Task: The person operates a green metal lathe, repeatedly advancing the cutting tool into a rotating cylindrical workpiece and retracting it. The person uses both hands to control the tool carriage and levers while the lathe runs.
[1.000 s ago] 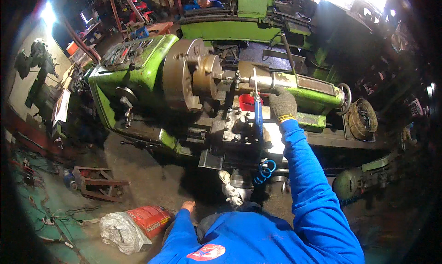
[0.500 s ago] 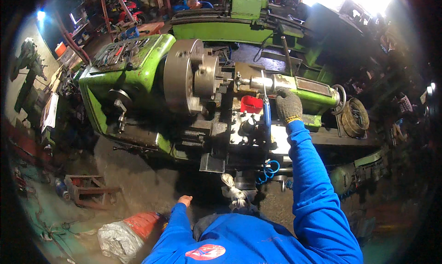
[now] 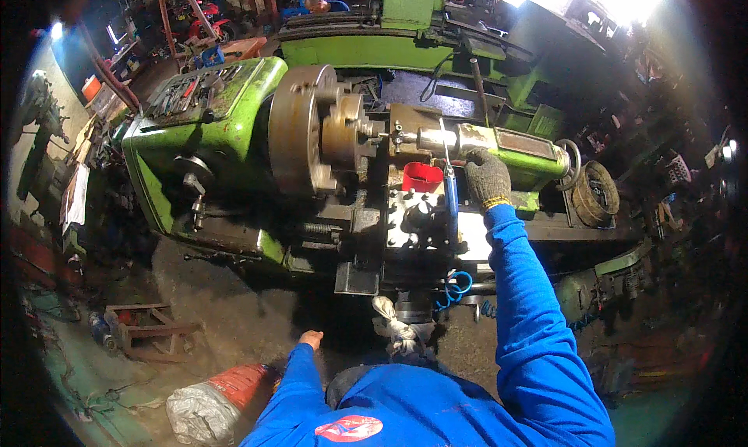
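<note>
My right hand (image 3: 488, 180), in a grey knit glove with a yellow cuff, is closed against the near side of the green lathe tailstock (image 3: 518, 152). What its fingers grip is hidden. To its left stands an air blow gun (image 3: 451, 190) with a blue handle and thin nozzle, touching the tool post area. A red container (image 3: 421, 177) sits beyond the tool post (image 3: 418, 217). My bare left hand (image 3: 312, 339) hangs low before my body, away from the machine; its fingers are too small to make out. The large chuck (image 3: 300, 131) looks blurred, with a round workpiece (image 3: 343, 131) at its jaws.
Hand tools (image 3: 191, 91) lie on the green headstock (image 3: 210, 123). A coiled blue hose (image 3: 456, 289) and a tied white cloth (image 3: 397, 326) hang at the near side. A round metal basin (image 3: 594, 197) stands right of the tailstock. A sack (image 3: 204, 412) lies at lower left.
The chuck and its jaws have turned. The whole view has shifted a little, with the lathe slightly further left. My right hand stays at the tailstock and my left hand stays low.
</note>
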Tool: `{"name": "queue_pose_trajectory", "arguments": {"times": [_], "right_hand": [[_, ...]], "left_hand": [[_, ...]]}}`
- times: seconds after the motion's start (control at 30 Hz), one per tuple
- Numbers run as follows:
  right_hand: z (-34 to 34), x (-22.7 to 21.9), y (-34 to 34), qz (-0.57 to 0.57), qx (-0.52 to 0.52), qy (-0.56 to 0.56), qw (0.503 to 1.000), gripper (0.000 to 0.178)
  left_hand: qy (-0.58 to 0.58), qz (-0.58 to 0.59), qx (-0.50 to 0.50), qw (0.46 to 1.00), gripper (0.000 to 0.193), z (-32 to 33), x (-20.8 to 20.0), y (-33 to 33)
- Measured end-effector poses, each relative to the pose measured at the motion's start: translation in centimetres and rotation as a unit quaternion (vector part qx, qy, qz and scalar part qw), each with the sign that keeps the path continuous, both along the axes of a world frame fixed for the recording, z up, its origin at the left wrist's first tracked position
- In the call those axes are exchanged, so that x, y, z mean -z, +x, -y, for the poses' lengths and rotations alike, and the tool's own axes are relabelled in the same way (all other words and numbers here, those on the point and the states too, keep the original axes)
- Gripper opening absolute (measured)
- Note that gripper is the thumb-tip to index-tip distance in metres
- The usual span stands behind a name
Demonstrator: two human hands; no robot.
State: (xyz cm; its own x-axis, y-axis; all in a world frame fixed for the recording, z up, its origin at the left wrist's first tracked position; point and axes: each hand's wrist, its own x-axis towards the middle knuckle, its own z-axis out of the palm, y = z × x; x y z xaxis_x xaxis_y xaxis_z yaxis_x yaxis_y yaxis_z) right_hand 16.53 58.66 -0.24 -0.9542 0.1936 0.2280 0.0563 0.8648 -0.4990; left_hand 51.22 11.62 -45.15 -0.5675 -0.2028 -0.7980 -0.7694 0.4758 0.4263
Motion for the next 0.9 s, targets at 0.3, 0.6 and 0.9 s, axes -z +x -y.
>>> {"name": "queue_pose_trajectory", "arguments": {"times": [0.3,0.6,0.9], "right_hand": [[-0.2,0.2,0.0,-0.019,0.003,-0.001,1.0,0.033],[0.2,0.1,0.3,-0.031,0.002,0.013,0.999,0.036],[0.6,-0.2,0.6,-0.044,-0.019,-0.034,0.998,0.033]], "left_hand": [[0.072,0.036,-0.14,0.987,0.062,1.5,1.1,-4.2],[0.184,-0.11,-0.478,0.852,0.098,4.7,3.0,-12.1],[0.224,-0.16,-0.581,0.766,0.073,4.0,0.2,-20.0]]}}
